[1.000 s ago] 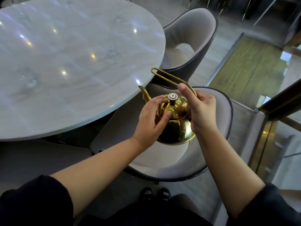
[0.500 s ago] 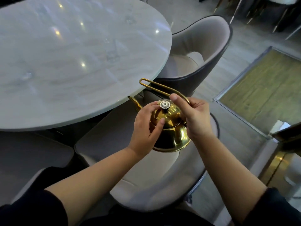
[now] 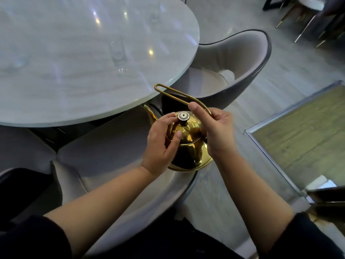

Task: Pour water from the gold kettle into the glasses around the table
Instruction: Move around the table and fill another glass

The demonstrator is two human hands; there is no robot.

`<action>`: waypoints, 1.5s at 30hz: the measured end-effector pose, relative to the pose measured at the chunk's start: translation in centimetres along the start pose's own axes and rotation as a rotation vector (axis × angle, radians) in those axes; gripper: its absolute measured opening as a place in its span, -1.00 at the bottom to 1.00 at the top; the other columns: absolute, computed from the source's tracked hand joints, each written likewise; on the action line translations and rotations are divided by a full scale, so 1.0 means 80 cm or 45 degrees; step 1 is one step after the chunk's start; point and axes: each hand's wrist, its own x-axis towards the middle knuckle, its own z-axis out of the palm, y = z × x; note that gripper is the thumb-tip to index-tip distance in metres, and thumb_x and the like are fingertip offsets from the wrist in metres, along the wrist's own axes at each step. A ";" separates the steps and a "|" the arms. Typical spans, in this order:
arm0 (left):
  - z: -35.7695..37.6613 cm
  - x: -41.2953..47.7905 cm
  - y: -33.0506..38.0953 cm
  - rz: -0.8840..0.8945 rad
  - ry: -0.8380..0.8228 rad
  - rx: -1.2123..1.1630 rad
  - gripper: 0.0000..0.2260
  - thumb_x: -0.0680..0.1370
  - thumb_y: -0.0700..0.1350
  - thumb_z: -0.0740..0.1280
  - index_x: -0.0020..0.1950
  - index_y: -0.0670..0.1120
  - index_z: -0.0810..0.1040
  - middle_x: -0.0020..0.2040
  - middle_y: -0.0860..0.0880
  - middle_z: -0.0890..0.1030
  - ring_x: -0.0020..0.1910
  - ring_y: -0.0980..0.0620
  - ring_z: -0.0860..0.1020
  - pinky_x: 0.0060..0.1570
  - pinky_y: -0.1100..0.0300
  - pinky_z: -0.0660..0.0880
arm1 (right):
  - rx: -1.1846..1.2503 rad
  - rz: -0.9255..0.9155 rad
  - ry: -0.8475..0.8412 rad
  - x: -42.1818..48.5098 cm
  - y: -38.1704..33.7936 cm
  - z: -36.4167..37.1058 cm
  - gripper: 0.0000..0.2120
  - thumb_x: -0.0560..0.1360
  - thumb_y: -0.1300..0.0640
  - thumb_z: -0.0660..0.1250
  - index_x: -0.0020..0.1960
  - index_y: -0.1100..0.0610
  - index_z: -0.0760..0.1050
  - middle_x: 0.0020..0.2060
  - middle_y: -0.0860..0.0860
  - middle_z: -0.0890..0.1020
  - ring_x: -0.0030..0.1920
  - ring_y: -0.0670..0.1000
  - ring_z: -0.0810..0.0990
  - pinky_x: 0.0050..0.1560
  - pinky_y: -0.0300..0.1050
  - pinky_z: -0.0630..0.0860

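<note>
1. Clear glass is hard to pick out against the pale marble table: one glass stands near the table's near edge, a second glass sits farther back, and a blurred glint at the far left may be a third, though I cannot tell.
2. Most of the gold kettle is covered by hands; only the tip of its spout shows past the left hand, pointing toward the table.
3. Held in the air over the seat of the near grey chair, the kettle is just off the table's edge and touches neither.
4. The right hand is closed around the base of the long looped handle, thumb stretched up along the wire.
5. The left hand is half curled against the kettle's side, fingertips at the lid knob and thumb resting on the lid.
6. Both forearms reach forward out of dark sleeves.
7. Chairs: the near one under the kettle, a second chair to the right of the table, and part of another cut off at the left edge.
</note>
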 end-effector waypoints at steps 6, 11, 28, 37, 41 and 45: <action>0.040 0.042 -0.006 -0.015 0.040 0.009 -0.67 0.56 0.05 0.18 0.30 -0.01 0.39 0.31 -0.01 0.45 0.32 0.05 0.39 0.30 -0.14 0.34 | 0.045 0.007 -0.070 0.055 0.007 -0.036 -0.53 0.34 0.02 0.47 -0.42 0.38 0.39 -0.64 -0.11 0.32 -0.58 -0.12 0.28 -0.49 -0.29 0.30; 0.069 0.086 -0.028 -0.001 0.135 0.017 -0.66 0.56 0.02 0.20 0.30 -0.06 0.40 0.30 -0.02 0.46 0.32 0.07 0.39 0.30 -0.11 0.36 | 0.063 0.002 -0.188 0.114 0.025 -0.056 -0.46 0.39 0.11 0.47 -0.42 0.49 0.29 -0.63 -0.09 0.33 -0.59 -0.13 0.29 -0.48 -0.33 0.34; 0.086 0.201 -0.054 -0.225 0.447 0.177 -0.64 0.55 0.04 0.19 0.33 0.00 0.36 0.34 0.11 0.37 0.38 0.16 0.30 0.38 0.24 0.23 | 0.147 0.195 -0.524 0.288 0.040 -0.029 -0.41 0.30 -0.02 0.48 -0.39 0.48 0.29 -0.59 -0.03 0.36 -0.53 -0.05 0.35 -0.44 -0.24 0.37; 0.082 0.271 -0.062 -0.315 0.487 0.316 -0.62 0.56 0.08 0.18 0.35 0.00 0.36 0.35 0.16 0.34 0.38 0.24 0.27 0.38 0.07 0.28 | 0.088 0.226 -0.667 0.379 0.037 -0.012 -0.59 0.35 0.06 0.47 -0.51 0.15 0.33 -0.66 -0.14 0.33 -0.60 -0.16 0.31 -0.50 -0.30 0.34; 0.090 0.322 -0.071 -0.356 0.566 0.363 -0.60 0.57 0.09 0.19 0.38 0.00 0.35 0.39 0.11 0.35 0.41 0.18 0.27 0.39 0.02 0.29 | 0.063 0.221 -0.800 0.446 0.036 -0.002 -0.54 0.32 0.03 0.53 -0.55 0.04 0.30 -0.67 -0.15 0.30 -0.62 -0.16 0.28 -0.53 -0.31 0.30; 0.101 0.367 -0.085 -0.436 0.640 0.370 -0.57 0.58 0.08 0.19 0.43 0.03 0.29 0.45 0.09 0.30 0.45 0.19 0.20 0.44 0.08 0.22 | 0.052 0.190 -0.897 0.505 0.038 0.011 -0.56 0.34 0.04 0.47 -0.54 0.06 0.29 -0.66 -0.15 0.29 -0.61 -0.14 0.26 -0.52 -0.29 0.29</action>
